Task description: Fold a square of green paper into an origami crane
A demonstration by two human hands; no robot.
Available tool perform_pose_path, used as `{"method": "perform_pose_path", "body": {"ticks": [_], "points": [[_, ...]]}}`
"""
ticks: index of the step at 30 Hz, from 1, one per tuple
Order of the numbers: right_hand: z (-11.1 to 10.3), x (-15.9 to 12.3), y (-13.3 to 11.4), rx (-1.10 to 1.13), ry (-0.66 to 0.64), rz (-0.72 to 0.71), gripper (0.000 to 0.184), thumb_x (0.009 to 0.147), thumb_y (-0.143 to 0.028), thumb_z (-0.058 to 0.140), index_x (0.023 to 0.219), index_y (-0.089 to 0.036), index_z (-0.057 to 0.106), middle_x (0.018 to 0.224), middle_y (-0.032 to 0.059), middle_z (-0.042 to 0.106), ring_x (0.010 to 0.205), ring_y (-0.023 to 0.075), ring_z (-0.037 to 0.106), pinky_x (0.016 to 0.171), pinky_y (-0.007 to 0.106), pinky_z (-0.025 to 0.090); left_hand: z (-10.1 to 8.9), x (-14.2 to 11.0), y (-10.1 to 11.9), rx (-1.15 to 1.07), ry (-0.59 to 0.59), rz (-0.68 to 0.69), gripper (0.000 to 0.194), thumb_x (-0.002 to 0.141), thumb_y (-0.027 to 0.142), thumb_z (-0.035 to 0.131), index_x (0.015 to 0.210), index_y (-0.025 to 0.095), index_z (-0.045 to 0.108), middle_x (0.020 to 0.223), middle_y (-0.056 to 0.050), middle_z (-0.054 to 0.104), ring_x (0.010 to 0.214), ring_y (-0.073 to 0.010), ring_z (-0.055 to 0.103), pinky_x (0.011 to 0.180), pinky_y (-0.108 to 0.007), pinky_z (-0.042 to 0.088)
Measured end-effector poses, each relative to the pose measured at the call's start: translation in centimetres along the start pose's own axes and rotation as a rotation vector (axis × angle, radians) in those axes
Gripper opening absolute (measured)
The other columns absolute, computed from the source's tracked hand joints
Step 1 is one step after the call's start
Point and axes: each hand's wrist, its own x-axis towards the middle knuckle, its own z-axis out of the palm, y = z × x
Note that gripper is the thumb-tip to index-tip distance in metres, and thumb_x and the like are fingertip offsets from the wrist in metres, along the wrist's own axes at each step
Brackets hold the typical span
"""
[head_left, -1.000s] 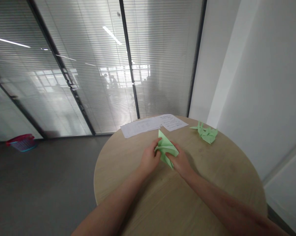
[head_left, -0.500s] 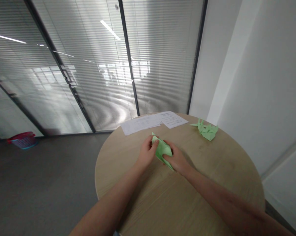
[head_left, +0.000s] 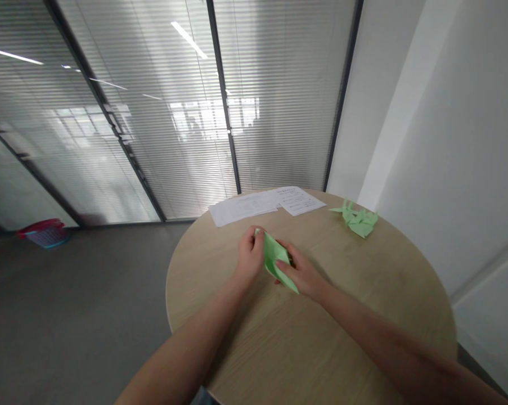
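Observation:
A partly folded piece of light green paper (head_left: 274, 260) is held just above a round wooden table (head_left: 342, 315), near its middle. My left hand (head_left: 249, 256) pinches the paper's left edge with closed fingers. My right hand (head_left: 301, 271) grips the paper's right side, thumb on top and fingers curled beneath. The paper's pointed lower tip sticks out below my right thumb.
A second folded green paper figure (head_left: 357, 219) lies at the table's far right edge. Printed white sheets (head_left: 264, 203) lie along the far edge. Glass walls with blinds stand behind, a white wall at the right, and a red basket (head_left: 43, 232) sits on the grey floor at the left.
The green paper's upright flap has been folded down, so the piece is flatter and narrower. Both hands shifted slightly left and kept their hold on it.

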Motion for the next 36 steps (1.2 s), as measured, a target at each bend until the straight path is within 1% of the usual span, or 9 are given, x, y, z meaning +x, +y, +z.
{"method": "perform_pose_path", "body": {"ticks": [5,11,16,20,25,28,30,33,36], "points": [[-0.2,0.3,0.8,0.172,0.001,0.067,0.054,0.095,-0.06,0.045,0.137,-0.028,0.053,0.115,0.0082,0.069,0.088,0.0224,0.069,0.068,0.034,0.058,-0.2,0.2,-0.6,0.089,0.044,0.013,0.026,0.097,0.038,0.046,0.086,0.02,0.061,0.073,0.002,0.058,0.069,-0.0158,0.054,0.065,-0.026,0.043],[0.1,0.3,0.2,0.116,0.05,0.103,0.064,0.087,-0.051,0.061,0.144,-0.029,0.044,0.087,0.0021,0.068,0.075,0.0204,0.067,0.061,0.03,0.055,-0.1,0.1,-0.8,0.146,0.024,0.034,0.022,0.097,0.035,0.048,0.1,0.02,0.064,0.083,-0.001,0.065,0.074,-0.0166,0.059,0.07,-0.027,0.045],[0.3,0.2,-0.2,0.137,0.006,0.103,0.065,0.083,-0.049,0.067,0.142,-0.029,0.047,0.088,0.002,0.069,0.073,0.0202,0.066,0.061,0.031,0.055,0.0,0.1,-0.6,0.128,0.024,0.029,0.028,0.095,0.032,0.051,0.118,0.02,0.062,0.084,-0.001,0.065,0.069,-0.015,0.057,0.067,-0.026,0.045],[0.2,0.4,0.2,0.099,0.016,0.099,0.064,0.081,-0.049,0.069,0.138,-0.028,0.05,0.084,0.0011,0.069,0.068,0.019,0.064,0.06,0.03,0.053,0.1,0.0,-0.3,0.161,-0.009,0.025,0.032,0.096,0.032,0.049,0.123,0.019,0.061,0.077,0.001,0.062,0.066,-0.0154,0.056,0.065,-0.026,0.043],[0.3,0.6,0.6,0.068,0.035,0.102,0.063,0.08,-0.05,0.069,0.136,-0.028,0.053,0.08,0.0008,0.07,0.069,0.0211,0.066,0.061,0.032,0.053,0.1,-0.2,-0.1,0.217,-0.052,0.03,0.036,0.1,0.035,0.042,0.127,0.018,0.058,0.08,-0.001,0.063,0.072,-0.0176,0.059,0.071,-0.029,0.044],[0.1,0.6,0.4,0.073,0.052,0.107,0.059,0.081,-0.049,0.067,0.135,-0.029,0.054,0.086,0.0021,0.072,0.072,0.0215,0.067,0.063,0.033,0.054,0.1,-0.3,-0.2,0.109,-0.047,0.022,0.038,0.1,0.038,0.039,0.129,0.019,0.056,0.088,-0.003,0.064,0.08,-0.0182,0.06,0.077,-0.03,0.047],[-0.1,0.6,0.2,0.116,0.076,0.105,0.055,0.082,-0.048,0.066,0.133,-0.03,0.055,0.091,0.0025,0.073,0.074,0.0217,0.068,0.064,0.033,0.055,0.0,-0.3,-0.2,-0.017,-0.072,-0.005,0.041,0.097,0.036,0.045,0.135,0.021,0.051,0.1,-0.004,0.065,0.086,-0.0182,0.061,0.08,-0.031,0.049],[-0.6,0.8,-0.1,0.211,0.118,0.107,0.05,0.083,-0.046,0.067,0.13,-0.03,0.057,0.094,0.0013,0.073,0.077,0.0204,0.068,0.066,0.032,0.056,-0.1,-0.5,0.1,-0.198,-0.176,-0.059,0.062,0.085,0.025,0.057,0.144,0.026,0.038,0.118,-0.006,0.062,0.092,-0.0181,0.062,0.081,-0.031,0.052],[-0.8,0.9,-0.3,0.247,0.138,0.125,0.047,0.084,-0.047,0.067,0.126,-0.028,0.059,0.096,0.0018,0.074,0.077,0.0189,0.069,0.067,0.031,0.056,0.0,-0.7,0.7,-0.284,-0.288,-0.099,0.079,0.074,0.015,0.062,0.147,0.027,0.033,0.121,-0.006,0.06,0.093,-0.0189,0.063,0.081,-0.032,0.054]]}}
